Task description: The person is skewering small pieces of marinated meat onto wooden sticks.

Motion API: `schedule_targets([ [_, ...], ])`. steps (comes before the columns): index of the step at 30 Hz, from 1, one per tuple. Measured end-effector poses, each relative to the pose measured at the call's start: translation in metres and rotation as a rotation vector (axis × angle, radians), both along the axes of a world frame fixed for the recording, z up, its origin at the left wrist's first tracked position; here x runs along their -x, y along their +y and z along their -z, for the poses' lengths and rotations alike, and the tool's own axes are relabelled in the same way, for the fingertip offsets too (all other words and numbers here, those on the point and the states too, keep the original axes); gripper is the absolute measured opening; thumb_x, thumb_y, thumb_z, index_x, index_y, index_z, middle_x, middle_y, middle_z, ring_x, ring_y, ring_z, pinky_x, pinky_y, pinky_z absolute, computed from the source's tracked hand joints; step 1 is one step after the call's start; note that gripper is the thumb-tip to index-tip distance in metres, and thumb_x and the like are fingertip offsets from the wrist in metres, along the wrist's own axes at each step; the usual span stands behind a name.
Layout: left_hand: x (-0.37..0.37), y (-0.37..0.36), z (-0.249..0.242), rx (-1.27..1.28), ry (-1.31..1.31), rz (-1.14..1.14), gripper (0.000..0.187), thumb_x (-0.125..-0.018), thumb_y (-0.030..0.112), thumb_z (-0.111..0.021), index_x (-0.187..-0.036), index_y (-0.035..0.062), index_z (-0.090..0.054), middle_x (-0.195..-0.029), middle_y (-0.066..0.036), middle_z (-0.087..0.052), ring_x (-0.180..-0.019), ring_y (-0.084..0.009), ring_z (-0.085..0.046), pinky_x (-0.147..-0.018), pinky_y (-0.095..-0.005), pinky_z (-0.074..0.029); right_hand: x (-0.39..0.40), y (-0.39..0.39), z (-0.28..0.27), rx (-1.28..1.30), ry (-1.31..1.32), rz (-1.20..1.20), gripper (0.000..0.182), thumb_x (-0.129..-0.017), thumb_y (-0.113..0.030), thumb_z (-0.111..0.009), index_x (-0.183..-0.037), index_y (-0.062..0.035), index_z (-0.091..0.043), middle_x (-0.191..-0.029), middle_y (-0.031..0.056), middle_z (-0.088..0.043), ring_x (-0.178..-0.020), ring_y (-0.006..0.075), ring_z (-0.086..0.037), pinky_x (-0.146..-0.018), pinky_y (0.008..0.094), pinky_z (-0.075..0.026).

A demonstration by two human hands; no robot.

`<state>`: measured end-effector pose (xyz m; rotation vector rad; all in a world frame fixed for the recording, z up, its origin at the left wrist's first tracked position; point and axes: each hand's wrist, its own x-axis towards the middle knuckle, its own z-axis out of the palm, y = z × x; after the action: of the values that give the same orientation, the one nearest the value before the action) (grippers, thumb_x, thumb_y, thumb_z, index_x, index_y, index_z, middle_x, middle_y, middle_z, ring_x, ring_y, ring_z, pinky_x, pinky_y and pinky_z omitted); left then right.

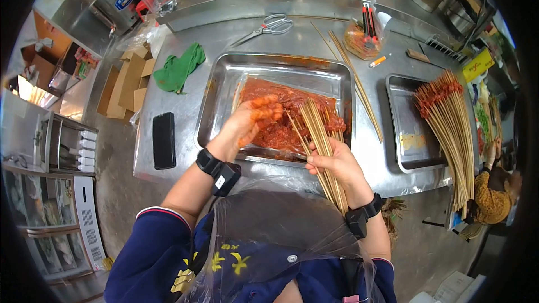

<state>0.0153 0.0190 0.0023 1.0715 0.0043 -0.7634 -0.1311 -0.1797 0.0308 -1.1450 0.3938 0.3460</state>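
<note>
Red marinated meat (275, 136) lies on clear plastic inside a steel tray (224, 63) in front of me. My right hand (338, 164) is closed round a bundle of wooden skewers (315, 129), whose upper ends reach over the meat, some with red meat near them. One skewer stands a little apart from the bundle, on its left. Over the left part of the meat is my left hand (251, 119), its fingers stained orange-red and apart, with nothing visible held in them.
A second tray (403, 160) at the right bears many meat-tipped skewers (449, 118). Loose skewers (359, 87), scissors (264, 29), a green cloth (181, 68), a phone (164, 140) and a bag with red-handled tools (365, 36) surround the main tray. Another person (494, 191) is at far right.
</note>
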Motion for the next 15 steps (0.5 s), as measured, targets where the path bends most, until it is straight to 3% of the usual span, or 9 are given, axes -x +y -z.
schedule_targets([
  [3, 0.011, -0.012, 0.011, 0.046, 0.113, -0.078, 0.028, -0.091, 0.007, -0.047, -0.115, -0.0069, -0.049, -0.101, -0.016, -0.06, -0.084, -0.0203, -0.061, -0.077, -0.0297, -0.052, -0.001, 0.001, 0.003, 0.009, -0.002, -0.007, 0.029, -0.075, 0.0, -0.066, -0.099, 0.0015, -0.049, -0.075, 0.007, -0.056, -0.066, 0.0162, -0.062, -0.057, 0.0258, -0.052],
  [6, 0.01, -0.013, 0.013, 0.064, 0.068, 0.02, 0.029, -0.09, 0.008, -0.05, -0.115, -0.0065, -0.05, -0.096, -0.013, -0.061, -0.079, -0.0164, -0.061, -0.07, -0.0243, -0.052, -0.002, 0.001, 0.0, 0.017, 0.016, 0.005, 0.029, -0.075, 0.0, -0.067, -0.099, 0.0009, -0.05, -0.074, 0.0061, -0.057, -0.065, 0.0155, -0.062, -0.056, 0.025, -0.051],
  [7, 0.013, -0.018, 0.011, 0.021, 0.096, -0.022, 0.028, -0.092, 0.013, -0.049, -0.113, -0.0066, -0.052, -0.088, -0.011, -0.061, -0.068, -0.0126, -0.058, -0.059, -0.0219, -0.048, -0.002, 0.002, -0.001, 0.024, 0.02, 0.009, 0.028, -0.075, 0.0, -0.066, -0.099, 0.0003, -0.051, -0.074, 0.0055, -0.057, -0.064, 0.0146, -0.062, -0.056, 0.0242, -0.051],
  [10, 0.015, -0.019, 0.01, -0.054, 0.014, 0.006, 0.031, -0.094, 0.018, -0.046, -0.11, -0.0066, -0.054, -0.086, -0.009, -0.062, -0.065, -0.0115, -0.056, -0.055, -0.0211, -0.044, -0.002, 0.003, 0.0, 0.02, 0.018, 0.006, 0.027, -0.075, 0.0, -0.066, -0.098, -0.0005, -0.051, -0.073, 0.0046, -0.057, -0.063, 0.0134, -0.061, -0.056, 0.0233, -0.051],
  [15, 0.016, -0.023, 0.009, -0.025, 0.088, -0.08, 0.034, -0.094, 0.026, -0.046, -0.106, -0.0036, -0.058, -0.077, -0.004, -0.059, -0.062, -0.0095, -0.052, -0.053, -0.021, -0.041, -0.003, 0.004, -0.002, 0.03, 0.026, 0.001, 0.027, -0.075, 0.0, -0.066, -0.098, -0.0004, -0.051, -0.073, 0.0042, -0.056, -0.063, 0.0132, -0.061, -0.056, 0.023, -0.05],
])
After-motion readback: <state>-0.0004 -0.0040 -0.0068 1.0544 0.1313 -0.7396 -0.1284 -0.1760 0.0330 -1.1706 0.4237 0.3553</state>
